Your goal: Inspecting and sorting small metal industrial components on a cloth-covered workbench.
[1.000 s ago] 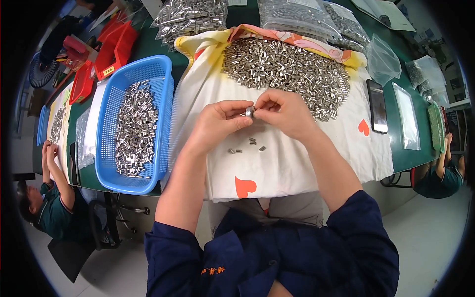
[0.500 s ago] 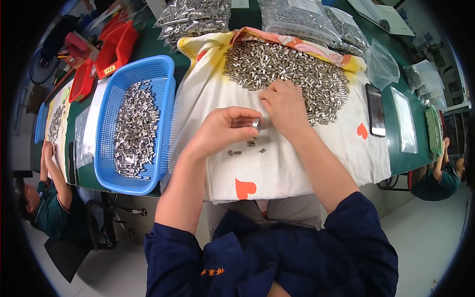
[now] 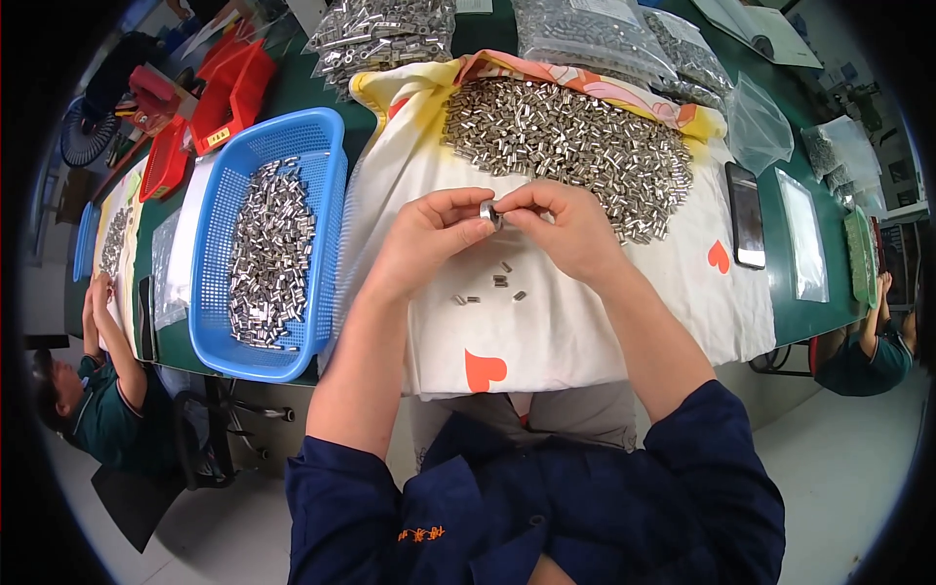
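Between thumb and fingers, my left hand point(image 3: 425, 236) pinches a small shiny ring-like metal piece point(image 3: 491, 215). My right hand point(image 3: 567, 232) is closed, its fingertips and thumb meeting at that same piece; anything smaller in its pinch is hidden. Both hands hover over a white cloth point(image 3: 556, 341) with red hearts. Just beyond them spreads a heap of small metal sleeves point(image 3: 575, 141). Several loose metal sleeves point(image 3: 500, 281) lie on the cloth below my hands.
On the left, a blue basket point(image 3: 336, 224) holds many shiny sleeves, with red bins point(image 3: 229, 102) behind it. Bags of metal parts point(image 3: 385, 44) line the far side. A phone point(image 3: 745, 216) and a clear bag point(image 3: 801, 239) lie right. Co-workers sit at both sides.
My right hand has drawn back from the heap's edge to the ring-like metal piece. My left hand has lifted slightly away from me, uncovering more loose sleeves.
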`<action>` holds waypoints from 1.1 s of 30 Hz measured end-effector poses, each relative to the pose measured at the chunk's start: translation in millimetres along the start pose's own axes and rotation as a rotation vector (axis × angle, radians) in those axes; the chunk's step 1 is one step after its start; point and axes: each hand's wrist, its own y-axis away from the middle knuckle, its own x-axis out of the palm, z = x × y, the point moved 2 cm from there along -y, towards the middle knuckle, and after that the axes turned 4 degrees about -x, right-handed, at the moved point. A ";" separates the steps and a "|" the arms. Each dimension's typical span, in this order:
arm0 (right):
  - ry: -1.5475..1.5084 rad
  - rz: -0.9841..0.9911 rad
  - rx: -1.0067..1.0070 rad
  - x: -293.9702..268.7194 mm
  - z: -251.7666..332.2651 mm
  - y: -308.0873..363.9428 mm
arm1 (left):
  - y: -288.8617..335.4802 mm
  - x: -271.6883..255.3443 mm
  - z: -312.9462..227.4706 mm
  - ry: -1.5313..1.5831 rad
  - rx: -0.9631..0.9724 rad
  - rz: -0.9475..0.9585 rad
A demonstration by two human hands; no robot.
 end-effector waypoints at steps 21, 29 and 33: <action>0.186 -0.263 0.067 -31.9 -4.7 -6.4 | 10.2 8.8 -5.2 -0.200 -0.065 0.086; 0.877 -0.220 -0.245 -10.8 -23.2 -11.3 | 9.6 12.5 -2.9 -0.199 -0.062 0.135; 0.880 -0.192 -0.205 -4.0 -19.6 -9.0 | 7.8 11.0 -2.4 -0.219 -0.044 0.117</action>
